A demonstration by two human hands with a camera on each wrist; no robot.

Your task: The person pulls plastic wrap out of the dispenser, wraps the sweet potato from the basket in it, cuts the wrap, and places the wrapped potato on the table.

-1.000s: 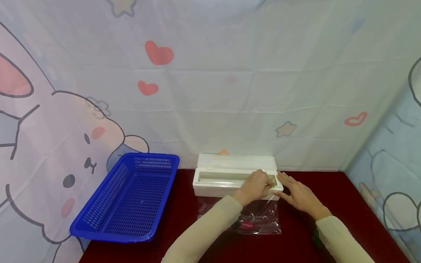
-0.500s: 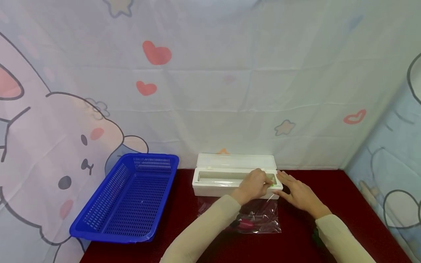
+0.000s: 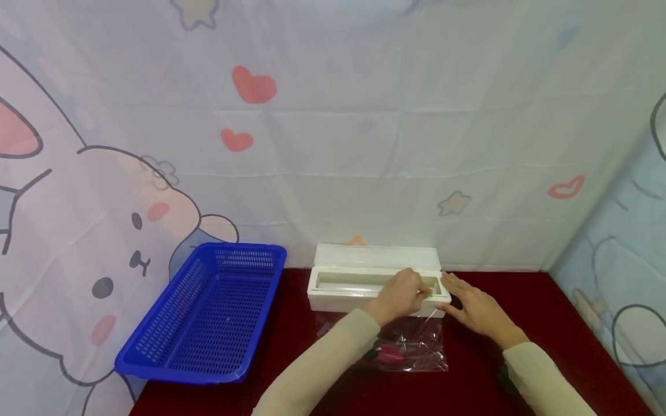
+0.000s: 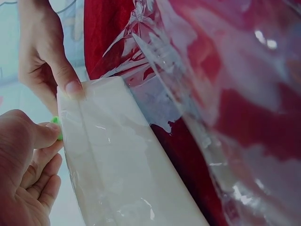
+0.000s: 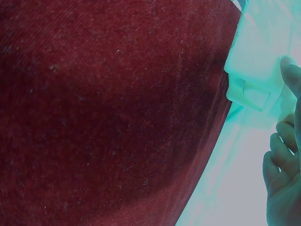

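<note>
Green slider, small and smooth, is at the right end of the white box, pinched between thumb and finger of the left hand. Right hand: fingers extended, bearing on the same end; thumb against the front. Box: rigid, rectangular, with long axis running left to right; trough faces upward, lid raised along the rear edge. Glossy, creased clear film extends from the front onto red napped cloth. Perforated blue basket: left, apart.

The red-covered table bears a blue basket, white box and clear film.
</note>
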